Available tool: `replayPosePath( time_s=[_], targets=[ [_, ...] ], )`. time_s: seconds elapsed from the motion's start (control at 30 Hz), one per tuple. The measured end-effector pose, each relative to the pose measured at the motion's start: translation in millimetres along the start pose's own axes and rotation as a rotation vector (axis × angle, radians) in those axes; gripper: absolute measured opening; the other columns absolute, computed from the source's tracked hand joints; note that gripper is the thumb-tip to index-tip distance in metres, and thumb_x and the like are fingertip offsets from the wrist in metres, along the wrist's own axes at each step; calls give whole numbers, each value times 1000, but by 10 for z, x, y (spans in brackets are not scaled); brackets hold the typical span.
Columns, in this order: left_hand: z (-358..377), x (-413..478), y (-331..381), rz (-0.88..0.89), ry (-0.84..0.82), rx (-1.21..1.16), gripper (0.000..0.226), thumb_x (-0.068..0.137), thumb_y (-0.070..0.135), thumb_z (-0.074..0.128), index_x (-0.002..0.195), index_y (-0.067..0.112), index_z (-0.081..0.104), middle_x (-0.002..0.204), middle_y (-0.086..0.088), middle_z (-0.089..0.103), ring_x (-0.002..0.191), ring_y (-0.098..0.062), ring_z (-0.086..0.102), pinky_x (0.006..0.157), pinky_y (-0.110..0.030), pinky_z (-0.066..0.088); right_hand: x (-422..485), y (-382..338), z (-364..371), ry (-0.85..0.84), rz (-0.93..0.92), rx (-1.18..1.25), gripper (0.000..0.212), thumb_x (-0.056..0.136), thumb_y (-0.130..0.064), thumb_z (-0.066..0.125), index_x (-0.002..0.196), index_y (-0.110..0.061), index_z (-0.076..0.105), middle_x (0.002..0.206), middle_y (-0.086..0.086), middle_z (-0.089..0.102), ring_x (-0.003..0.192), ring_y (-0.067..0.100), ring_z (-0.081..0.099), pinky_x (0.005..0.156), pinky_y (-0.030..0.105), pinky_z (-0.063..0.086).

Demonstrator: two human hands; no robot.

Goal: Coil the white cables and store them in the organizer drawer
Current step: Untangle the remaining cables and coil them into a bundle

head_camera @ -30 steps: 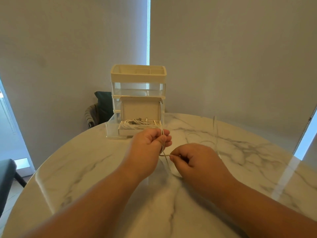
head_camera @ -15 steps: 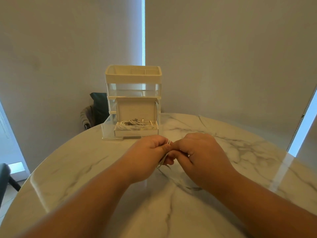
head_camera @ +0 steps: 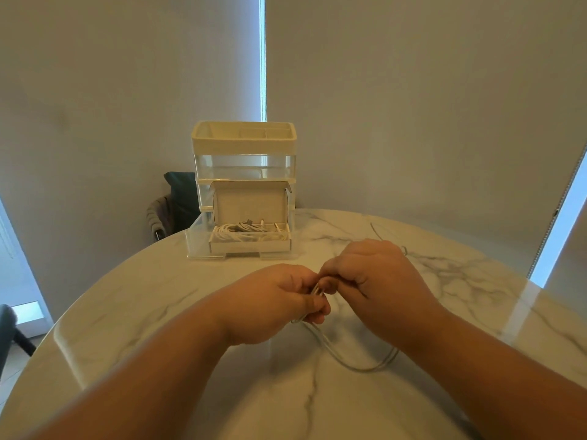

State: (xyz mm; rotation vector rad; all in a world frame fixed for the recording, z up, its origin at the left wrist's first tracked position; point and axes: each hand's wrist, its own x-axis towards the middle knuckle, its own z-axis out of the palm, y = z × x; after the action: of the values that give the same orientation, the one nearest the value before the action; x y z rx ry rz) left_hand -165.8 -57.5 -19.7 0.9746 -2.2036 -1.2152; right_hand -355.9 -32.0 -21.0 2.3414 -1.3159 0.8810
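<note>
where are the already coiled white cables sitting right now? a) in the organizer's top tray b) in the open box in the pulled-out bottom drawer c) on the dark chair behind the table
b: the coiled cables lie in the open box inside the pulled-out bottom drawer, while the left hand and right hand pinch a loose cable.

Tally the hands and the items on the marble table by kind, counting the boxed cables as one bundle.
Hands: 2 (left hand, right hand)
Loose white cable: 1
Organizer: 1
Open box: 1
Cable bundle: 1
Total: 6
</note>
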Motion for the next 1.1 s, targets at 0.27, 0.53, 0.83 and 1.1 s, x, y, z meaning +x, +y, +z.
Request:
replayPosePath(
  time_s=[0.27,0.53,0.83,1.1],
  targets=[
    [23,0,-14,6,41,-83,21,97,-2,51,100,6,70,81,-1,70,74,-7,68,68,-14,50,-36,194,30,-46,91,157,29,93,-38,48,97,-23,73,87,-12,66,85,5,56,77,19,43],
    [41,2,-6,17,73,-147,24,98,-1,45,98,7,67,79,-1,68,73,-12,65,75,-23,54,-81,334,77,-22,193,265,31,90,-26,48,107,-23,73,91,-35,56,93,-19,51,81,2,36],
    [-86,-24,64,78,241,-606,35,105,16,34,82,7,59,60,-3,43,54,-16,40,58,-29,44,-103,351,174,-50,373,399,32,93,-17,64,120,-34,61,87,-13,65,85,-8,58,73,5,37],
    [-151,21,19,89,285,-1046,34,101,17,38,72,11,54,55,1,35,47,-10,33,52,-26,39,-104,283,219,109,342,395,10,96,-24,56,92,-32,60,97,-16,57,98,-2,52,81,11,37]
  ],
)
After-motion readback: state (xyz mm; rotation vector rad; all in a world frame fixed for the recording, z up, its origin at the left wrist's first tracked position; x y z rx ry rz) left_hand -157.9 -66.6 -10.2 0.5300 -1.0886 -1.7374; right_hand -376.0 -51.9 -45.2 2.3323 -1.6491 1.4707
